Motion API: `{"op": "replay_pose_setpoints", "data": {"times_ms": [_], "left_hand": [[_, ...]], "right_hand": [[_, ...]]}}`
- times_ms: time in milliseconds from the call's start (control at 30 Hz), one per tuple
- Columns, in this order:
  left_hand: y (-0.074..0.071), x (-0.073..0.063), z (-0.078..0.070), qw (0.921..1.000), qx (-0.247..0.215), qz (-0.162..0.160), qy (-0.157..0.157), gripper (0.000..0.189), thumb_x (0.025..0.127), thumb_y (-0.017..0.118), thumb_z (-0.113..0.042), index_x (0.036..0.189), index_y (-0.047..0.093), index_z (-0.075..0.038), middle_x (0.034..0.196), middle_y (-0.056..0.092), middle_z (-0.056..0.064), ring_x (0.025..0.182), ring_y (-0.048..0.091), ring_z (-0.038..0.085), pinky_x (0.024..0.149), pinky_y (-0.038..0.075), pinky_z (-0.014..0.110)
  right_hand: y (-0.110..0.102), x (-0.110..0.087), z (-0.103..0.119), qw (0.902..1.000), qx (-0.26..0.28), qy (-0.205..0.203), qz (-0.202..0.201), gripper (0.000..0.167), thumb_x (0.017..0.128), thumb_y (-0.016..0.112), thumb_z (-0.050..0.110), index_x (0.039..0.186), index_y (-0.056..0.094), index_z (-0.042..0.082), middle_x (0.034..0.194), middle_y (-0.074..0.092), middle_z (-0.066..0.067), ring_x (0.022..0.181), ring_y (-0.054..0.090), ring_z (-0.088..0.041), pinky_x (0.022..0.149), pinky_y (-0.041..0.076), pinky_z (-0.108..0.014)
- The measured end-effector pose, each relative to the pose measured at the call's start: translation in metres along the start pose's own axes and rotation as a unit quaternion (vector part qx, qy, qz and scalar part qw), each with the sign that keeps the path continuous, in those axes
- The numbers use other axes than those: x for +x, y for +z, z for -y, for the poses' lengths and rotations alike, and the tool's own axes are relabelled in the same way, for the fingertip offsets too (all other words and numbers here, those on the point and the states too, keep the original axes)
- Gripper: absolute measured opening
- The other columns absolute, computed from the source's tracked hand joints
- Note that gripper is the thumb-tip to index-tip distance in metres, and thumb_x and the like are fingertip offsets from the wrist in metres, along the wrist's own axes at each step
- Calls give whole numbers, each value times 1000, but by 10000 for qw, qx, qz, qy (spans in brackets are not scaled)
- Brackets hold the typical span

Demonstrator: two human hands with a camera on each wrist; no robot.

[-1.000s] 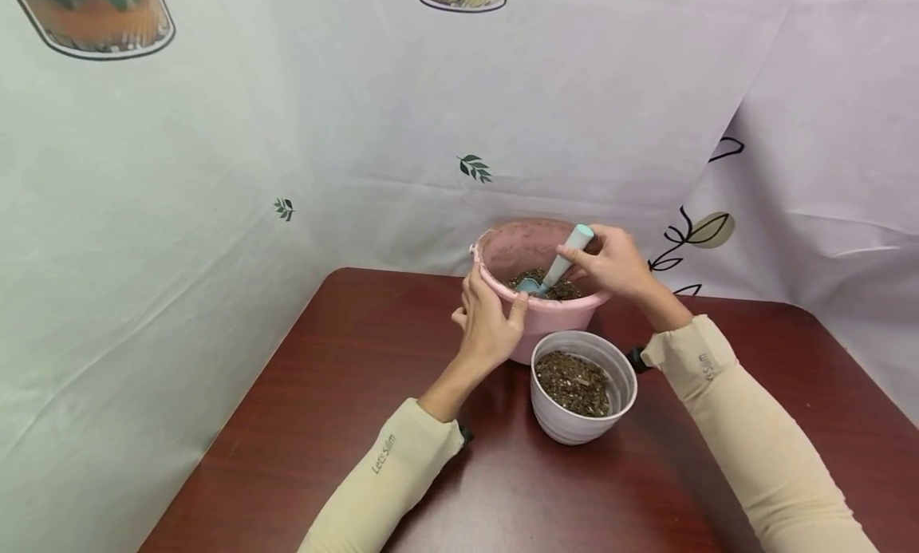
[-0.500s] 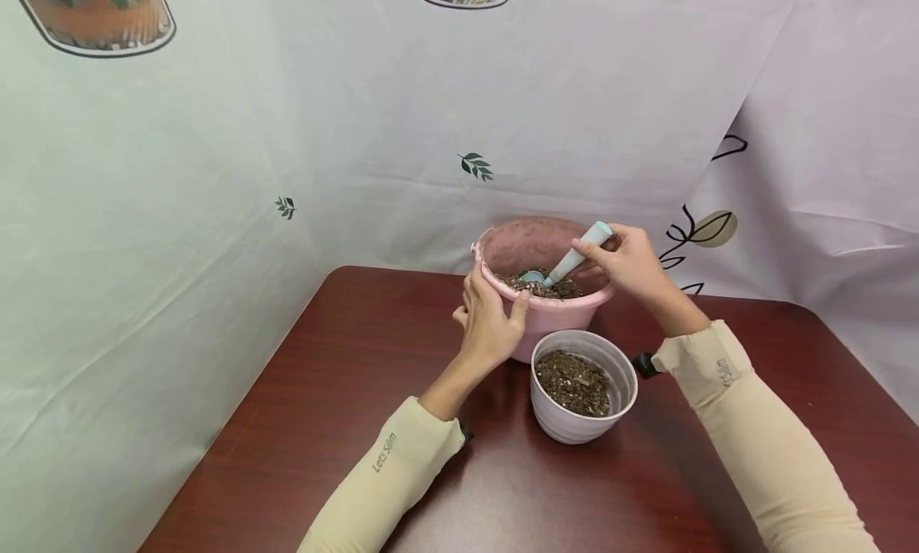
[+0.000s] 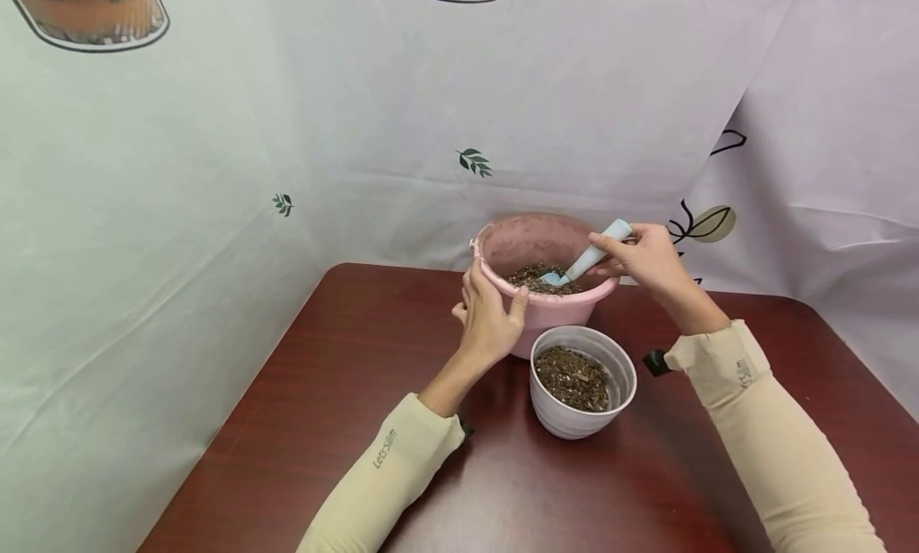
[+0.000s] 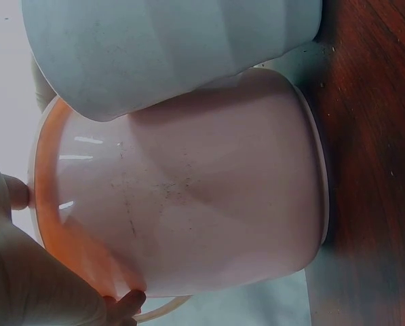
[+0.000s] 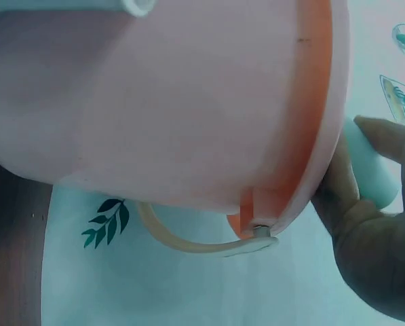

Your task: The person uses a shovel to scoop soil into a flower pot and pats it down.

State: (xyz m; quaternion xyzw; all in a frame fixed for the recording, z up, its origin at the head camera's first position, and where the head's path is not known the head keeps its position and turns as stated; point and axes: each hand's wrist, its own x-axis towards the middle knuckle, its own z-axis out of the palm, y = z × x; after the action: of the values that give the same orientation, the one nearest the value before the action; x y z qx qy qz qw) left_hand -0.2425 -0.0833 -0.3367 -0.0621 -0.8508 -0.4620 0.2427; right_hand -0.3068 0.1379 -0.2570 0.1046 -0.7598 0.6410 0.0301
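Note:
A pink bucket (image 3: 549, 317) with dark soil (image 3: 534, 275) inside stands toward the back of the table. My left hand (image 3: 488, 314) grips its near-left rim, thumb at the front and fingers along the outer side. In my right hand (image 3: 649, 258) is the pale handle of a light blue trowel (image 3: 592, 258), pinched between thumb and fingers over the right rim. The trowel leans down to the left, its blade partly in the soil. Just in front of the bucket stands a white pot (image 3: 574, 425), partly filled with soil (image 3: 572, 379).
The dark red wooden table (image 3: 345, 393) carries both containers. A white cloth backdrop (image 3: 373, 122) with leaf prints hangs close behind and on the sides. The bucket's pale carrying handle (image 5: 188, 241) hangs down outside it in the right wrist view.
My right hand has shifted right, drawing the trowel rightward through the soil and tilting its handle lower. The left hand keeps its grip on the bucket; the pot has not moved.

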Motion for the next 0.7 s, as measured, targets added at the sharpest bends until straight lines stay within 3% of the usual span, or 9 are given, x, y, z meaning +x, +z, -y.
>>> {"op": "replay_pose_setpoints", "data": {"times_ms": [400, 700], "left_hand": [[-2, 0, -2, 10000, 54, 13, -62, 84, 96, 59, -33, 152, 11, 7, 148, 29, 27, 131, 37, 39, 93, 24, 57], [-2, -1, -2, 9999, 136, 14, -38, 85, 95, 60, -33, 152, 11, 7, 147, 30, 27, 129, 39, 39, 93, 25, 57]], "right_hand": [[-4, 0, -1, 9989, 235, 66, -393, 28, 90, 74, 22, 90, 64, -4, 68, 72, -7, 55, 70, -18, 56, 56, -28], [-8, 3, -6, 9956, 839, -84, -414, 27, 90, 73, 21, 92, 65, -4, 70, 72, -10, 60, 72, -20, 58, 56, -27]]}}
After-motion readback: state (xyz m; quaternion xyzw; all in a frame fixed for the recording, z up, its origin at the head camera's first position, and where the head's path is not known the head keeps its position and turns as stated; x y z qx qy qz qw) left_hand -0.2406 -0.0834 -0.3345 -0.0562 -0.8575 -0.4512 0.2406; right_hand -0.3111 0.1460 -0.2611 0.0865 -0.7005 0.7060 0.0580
